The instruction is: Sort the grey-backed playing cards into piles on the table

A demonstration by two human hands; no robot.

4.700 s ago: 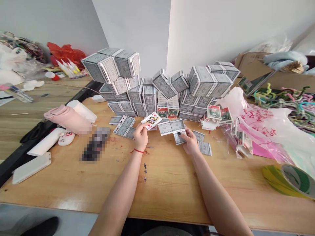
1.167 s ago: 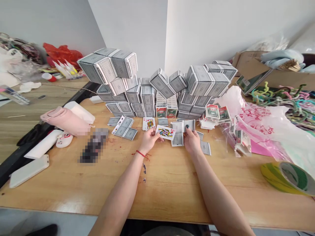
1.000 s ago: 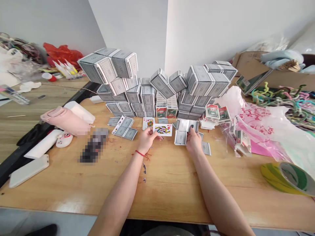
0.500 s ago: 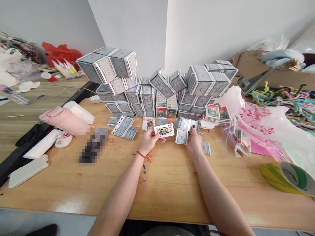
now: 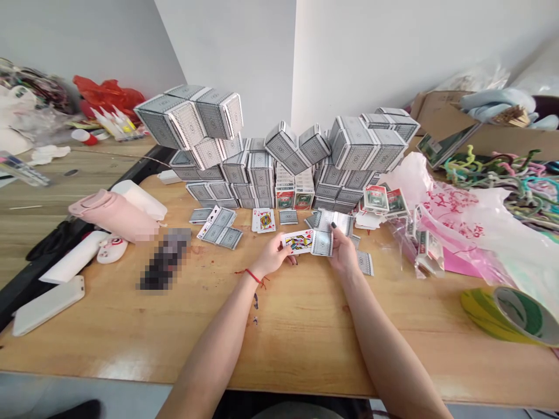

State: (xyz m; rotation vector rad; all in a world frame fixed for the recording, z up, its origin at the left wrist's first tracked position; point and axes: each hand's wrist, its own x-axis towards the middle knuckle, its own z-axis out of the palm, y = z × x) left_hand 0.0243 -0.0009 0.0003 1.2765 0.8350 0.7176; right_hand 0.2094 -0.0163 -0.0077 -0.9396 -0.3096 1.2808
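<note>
Between the thumb and fingers of my left hand [image 5: 276, 255] is a face-up playing card [image 5: 299, 241], a court card with red heart marks. Its right end meets a grey-backed folded card piece [image 5: 323, 241], which my right hand [image 5: 343, 247] grips with the thumb on top. Behind my hands lie face-up cards [image 5: 264, 220] and a single grey-backed card [image 5: 288, 217]. Another joined card piece [image 5: 220, 228] rests to the left. One more grey-backed card [image 5: 365, 263] lies beside my right hand. Fingers partly hide where the card and the folded piece meet.
A stacked structure of grey-patterned card blocks [image 5: 262, 169] stands along the table's back. Card boxes [image 5: 376, 199] and plastic bags [image 5: 467, 209] lie right, with a tape roll [image 5: 510, 314] nearer. A pink pouch [image 5: 116, 214] and a white phone-shaped item [image 5: 49, 305] are left.
My left hand has moved right with the court card, closing the gap to the folded card piece. My right hand stays nearly in place, its thumb shifted slightly left.
</note>
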